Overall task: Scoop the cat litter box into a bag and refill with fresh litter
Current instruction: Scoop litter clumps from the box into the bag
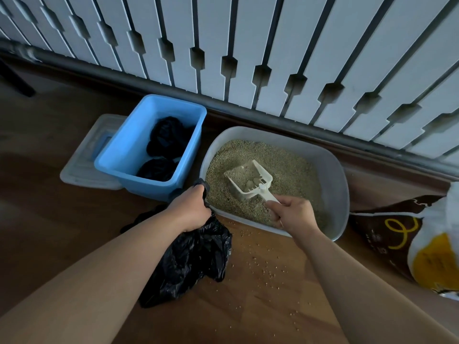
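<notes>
A grey litter box (334, 167) full of tan litter sits on the wooden floor below a white radiator. My right hand (294, 214) grips the handle of a white slotted scoop (250, 178), which lies in the litter with a few pale clumps in it. My left hand (190, 211) holds the bunched top of a black plastic bag (191, 259) at the box's near left corner; the bag hangs down onto the floor. A brown, white and yellow litter sack (402, 234) lies at the right.
A blue plastic bin (124, 155) holding black bags stands left of the litter box, on a clear lid (82, 165). Litter grains are scattered over the floor (263, 269) in front of the box. A grey pipe runs along the radiator's base.
</notes>
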Available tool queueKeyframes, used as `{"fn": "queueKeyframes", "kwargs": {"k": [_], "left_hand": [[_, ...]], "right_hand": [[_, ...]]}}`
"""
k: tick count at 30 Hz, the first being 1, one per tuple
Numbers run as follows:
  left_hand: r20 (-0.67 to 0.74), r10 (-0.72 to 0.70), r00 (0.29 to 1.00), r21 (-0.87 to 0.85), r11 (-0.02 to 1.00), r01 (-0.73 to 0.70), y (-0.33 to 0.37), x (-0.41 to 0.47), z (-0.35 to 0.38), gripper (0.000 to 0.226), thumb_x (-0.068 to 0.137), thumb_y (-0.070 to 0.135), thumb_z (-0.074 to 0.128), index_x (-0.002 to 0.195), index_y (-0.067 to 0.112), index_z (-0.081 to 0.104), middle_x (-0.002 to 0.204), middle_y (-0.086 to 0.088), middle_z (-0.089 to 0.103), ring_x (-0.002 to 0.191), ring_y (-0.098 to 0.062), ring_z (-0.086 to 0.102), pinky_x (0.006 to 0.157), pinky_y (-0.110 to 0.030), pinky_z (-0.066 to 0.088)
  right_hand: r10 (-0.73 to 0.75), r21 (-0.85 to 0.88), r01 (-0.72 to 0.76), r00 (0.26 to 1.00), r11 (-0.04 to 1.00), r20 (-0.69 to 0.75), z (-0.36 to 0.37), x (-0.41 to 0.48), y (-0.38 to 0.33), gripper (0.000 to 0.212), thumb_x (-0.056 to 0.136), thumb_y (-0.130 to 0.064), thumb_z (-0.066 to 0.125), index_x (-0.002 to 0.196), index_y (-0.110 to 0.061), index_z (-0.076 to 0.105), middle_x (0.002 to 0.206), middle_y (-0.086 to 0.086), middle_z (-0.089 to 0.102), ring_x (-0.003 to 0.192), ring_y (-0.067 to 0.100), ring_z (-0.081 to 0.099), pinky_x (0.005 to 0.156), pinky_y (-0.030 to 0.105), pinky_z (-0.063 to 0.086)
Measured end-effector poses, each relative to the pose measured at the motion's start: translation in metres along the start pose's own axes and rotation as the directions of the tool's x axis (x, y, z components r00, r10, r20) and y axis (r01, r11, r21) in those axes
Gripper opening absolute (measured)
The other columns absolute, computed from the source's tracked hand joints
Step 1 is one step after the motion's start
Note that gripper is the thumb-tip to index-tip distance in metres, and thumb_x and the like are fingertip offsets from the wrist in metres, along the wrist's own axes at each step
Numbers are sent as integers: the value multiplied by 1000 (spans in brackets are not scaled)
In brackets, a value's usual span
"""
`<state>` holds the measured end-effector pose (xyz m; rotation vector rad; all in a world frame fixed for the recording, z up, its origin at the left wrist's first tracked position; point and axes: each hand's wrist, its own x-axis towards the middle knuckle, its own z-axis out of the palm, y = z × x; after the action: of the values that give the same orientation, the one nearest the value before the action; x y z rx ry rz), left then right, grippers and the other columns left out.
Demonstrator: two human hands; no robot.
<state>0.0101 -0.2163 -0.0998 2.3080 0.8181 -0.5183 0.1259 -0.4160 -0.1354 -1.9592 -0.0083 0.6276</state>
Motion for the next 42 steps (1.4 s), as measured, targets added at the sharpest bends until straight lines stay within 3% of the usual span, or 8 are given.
{"fn": "queueKeyframes", "kwargs": {"k": [10, 17, 23, 26, 29, 34, 39, 42], "left_hand": [[25, -65, 998, -31, 997, 66, -11, -18, -9, 46, 90, 10, 52, 133, 11, 37, 84, -2, 47, 68, -16, 48, 52, -26, 37], [-56, -87, 995, -91, 992, 82, -29, -36, -17, 30, 88, 9, 53, 117, 10, 44, 79, -4, 49, 63, -18, 49, 51, -28, 36], [-72, -79, 994, -120, 990, 70, -43, -51, -21, 51, 89, 9, 55, 137, 11, 38, 92, -5, 54, 71, -17, 55, 54, -28, 41], [12, -111, 994, -75, 991, 112, -48, -56, -23, 60, 88, 10, 59, 142, 12, 33, 118, -8, 51, 90, -20, 55, 63, -27, 45], [62, -142, 988, -54, 988, 146, -58, -61, -25, 88, 86, 14, 66, 154, 14, 9, 151, -7, 25, 121, -25, 44, 87, -31, 45], [65, -185, 981, -122, 974, 192, -67, -65, -33, 98, 84, 15, 71, 154, 14, 3, 159, -5, 10, 139, -28, 27, 105, -35, 36], [48, -186, 981, -231, 954, 192, -68, -66, -35, 96, 84, 15, 71, 154, 14, 5, 160, -7, 10, 140, -28, 26, 106, -35, 35], [39, -170, 985, -294, 940, 174, -66, -66, -33, 88, 82, 14, 73, 149, 14, 17, 154, -7, 23, 131, -27, 37, 101, -35, 41]], "right_hand": [[-76, -93, 79, 997, 993, 34, -8, -19, -7, 7, 87, -18, 70, 92, -22, 73, 49, 0, 55, 39, 11, 47, 49, 27, 45], [-24, -70, 25, 1000, 997, 19, -4, -32, -8, 10, 87, -18, 71, 97, -17, 73, 50, -1, 57, 38, 8, 46, 47, 23, 44], [-3, -55, 4, 1000, 998, 27, 2, -42, -9, 7, 87, -16, 71, 93, -17, 73, 53, 1, 57, 39, 10, 44, 47, 24, 42], [3, -33, -2, 999, 999, 32, 3, -47, -12, 8, 87, -17, 71, 95, -17, 72, 51, 0, 57, 38, 9, 45, 45, 23, 42], [-11, -22, 13, 995, 1000, 102, 4, -55, -22, 9, 86, -17, 72, 95, -16, 72, 52, 1, 57, 38, 10, 44, 43, 21, 40], [-54, -132, 93, 960, 987, 273, 8, -74, -39, 8, 84, -17, 74, 93, -17, 74, 51, 2, 57, 39, 11, 46, 47, 24, 42], [-64, -365, 231, 907, 902, 416, 36, -94, -51, 10, 85, -22, 72, 94, -23, 76, 49, -4, 60, 38, 9, 52, 46, 22, 46], [-158, -597, 453, 863, 662, 479, 62, -104, -53, 16, 87, -31, 65, 101, -29, 74, 71, -6, 70, 62, 10, 66, 59, 29, 56]]}}
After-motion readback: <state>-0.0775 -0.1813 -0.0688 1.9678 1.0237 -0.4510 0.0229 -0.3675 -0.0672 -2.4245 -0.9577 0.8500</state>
